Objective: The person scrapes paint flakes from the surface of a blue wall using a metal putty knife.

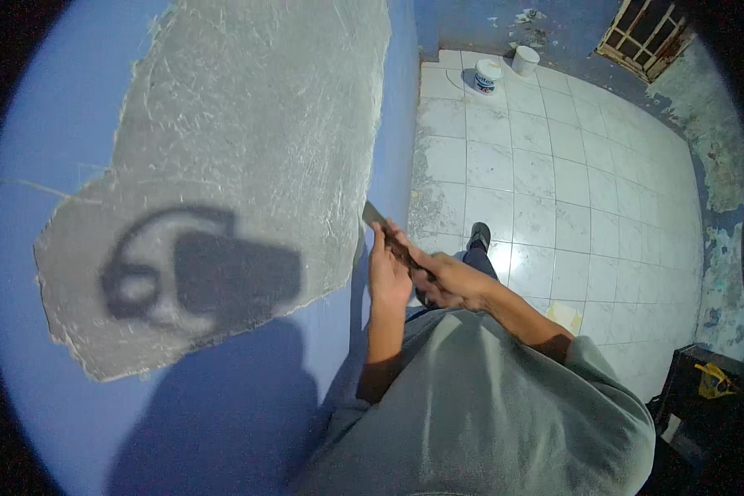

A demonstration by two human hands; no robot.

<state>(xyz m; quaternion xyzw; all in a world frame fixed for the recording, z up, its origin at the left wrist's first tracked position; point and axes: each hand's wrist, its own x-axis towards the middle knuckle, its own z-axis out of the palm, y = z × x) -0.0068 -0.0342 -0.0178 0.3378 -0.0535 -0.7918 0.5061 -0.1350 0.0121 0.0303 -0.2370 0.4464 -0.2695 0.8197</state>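
A blue wall point(43, 186) rises on my left, with a large grey patch point(242, 142) where the paint is off, scratched all over and ragged at its rim. At the patch's lower right edge is the tip of a flat dark scraper point(374, 214). My right hand point(449, 276) grips it from behind, and its handle end is largely hidden by the fingers. Against the blade's near side lie the fingers of my left hand point(389, 273). Whether the tip touches the wall or stands just off it is hard to tell.
White floor tiles point(533, 204) stretch to the right, dusty along the wall. Two white plastic buckets point(487, 78) stand at the far end. A barred window point(645, 31) sits beyond. Dark furniture point(688, 366) holding a yellow bag point(714, 380) is at the lower right.
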